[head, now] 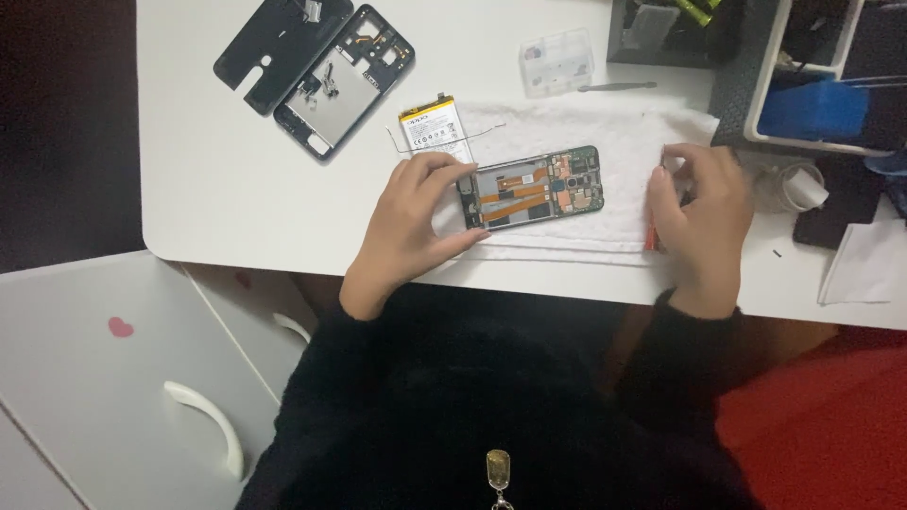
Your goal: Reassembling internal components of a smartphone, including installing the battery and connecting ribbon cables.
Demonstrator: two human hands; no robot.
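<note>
The opened smartphone [532, 192] lies flat on a folded white cloth [605, 142] at the centre of the frame, near the front edge of the white table [217, 170], with its back removed so that the green circuit board, copper-coloured shields and orange flex cables face up. The left hand [416, 222] grips the phone's left end, thumb on the near edge and fingers curled over the far edge, closed narrowly on the frame. The right hand [701, 212] rests on the cloth at centre right, apart from the phone, with fingers pinched on a small red-handled tool [651, 236]; what the fingertips themselves hold is too small to tell. The assembly is judged light, thin and stiff along its frame, but fragile across the exposed face: the flex cables and board components would likely not tolerate pressure or snagging. Hold should be taken on the outer side rails only, as the left hand does, never on the open interior. The cloth appears to give a soft, non-slip bed. A removed battery [436, 132] with a thin loose cable lies just beyond the left hand. A detached mid-frame [345, 80] and a black back cover [274, 42] lie at upper left, and a small clear parts box [557, 61] lies at upper centre.
</note>
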